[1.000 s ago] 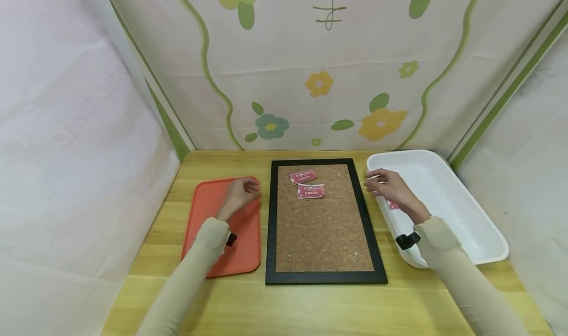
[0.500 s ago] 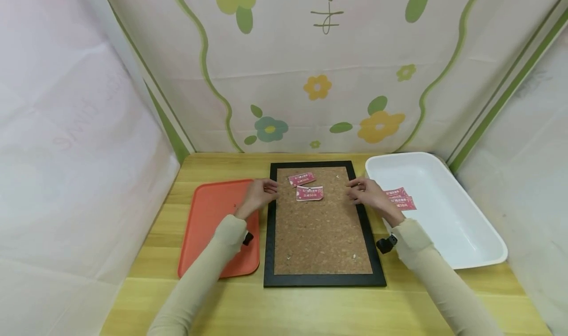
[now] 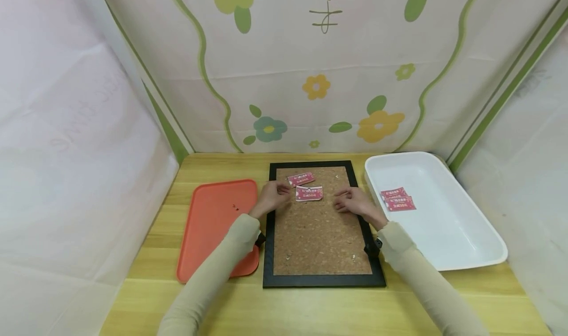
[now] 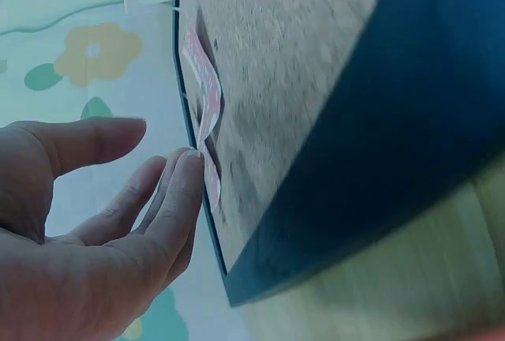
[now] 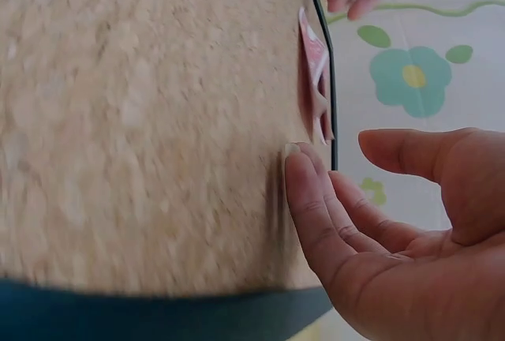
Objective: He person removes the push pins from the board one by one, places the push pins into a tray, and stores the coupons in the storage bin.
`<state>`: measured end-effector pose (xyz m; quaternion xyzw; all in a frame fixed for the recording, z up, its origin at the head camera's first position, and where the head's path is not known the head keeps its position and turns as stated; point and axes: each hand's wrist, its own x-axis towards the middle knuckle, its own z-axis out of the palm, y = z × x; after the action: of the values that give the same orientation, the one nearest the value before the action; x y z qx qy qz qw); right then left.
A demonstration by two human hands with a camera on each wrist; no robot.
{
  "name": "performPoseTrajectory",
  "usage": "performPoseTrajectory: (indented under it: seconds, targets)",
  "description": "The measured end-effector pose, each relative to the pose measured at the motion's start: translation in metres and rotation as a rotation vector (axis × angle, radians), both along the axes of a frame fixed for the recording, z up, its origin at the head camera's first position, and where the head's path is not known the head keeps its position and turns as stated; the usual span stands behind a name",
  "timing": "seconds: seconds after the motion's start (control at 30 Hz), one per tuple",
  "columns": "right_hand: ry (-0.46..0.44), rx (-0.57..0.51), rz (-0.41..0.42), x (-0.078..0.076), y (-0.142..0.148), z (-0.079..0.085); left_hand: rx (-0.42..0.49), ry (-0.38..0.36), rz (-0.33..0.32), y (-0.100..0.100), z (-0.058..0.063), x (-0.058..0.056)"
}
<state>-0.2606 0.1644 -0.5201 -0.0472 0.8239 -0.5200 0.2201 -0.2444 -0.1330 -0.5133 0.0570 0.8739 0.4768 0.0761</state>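
Two pink-and-white paper coupons lie near the top of a cork board with a black frame. The upper coupon is tilted. The lower coupon sits nearly level and looks curled in the left wrist view. My left hand hovers over the board's left side, close to the coupons, thumb apart from the fingers and nothing held. Over the right part of the cork is my right hand, its fingertips near the surface and also holding nothing. Whether any fingertip touches paper or cork, I cannot tell.
To the left, an orange-red tray carries a few tiny dark bits. A white bin at right holds two overlapping pink coupons. Small pale specks dot the cork near its corners. A flowered curtain hangs behind the wooden table.
Both hands have moved inward over the cork board, the left from above the tray, the right from the bin's edge. The bin's coupons and the tray's bits have come into view.
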Motion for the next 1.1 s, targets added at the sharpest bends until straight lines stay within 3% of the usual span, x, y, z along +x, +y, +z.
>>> performPoseTrajectory:
  seconds: [0.2,0.43,0.77,1.1]
  targets:
    - [-0.022,-0.033,-0.030,-0.002,-0.010,-0.009,0.031,-0.042,0.014,0.013,-0.006,-0.003]
    - [-0.066,-0.058,-0.044,-0.006,-0.020,-0.015,-0.020,-0.050,0.011,0.026,-0.008,-0.006]
    - [-0.108,-0.113,-0.117,-0.020,-0.043,-0.013,-0.022,-0.073,0.015,0.031,-0.006,-0.017]
    - [-0.118,-0.076,-0.170,-0.028,-0.050,-0.014,0.003,-0.084,0.024,0.043,-0.008,-0.026]
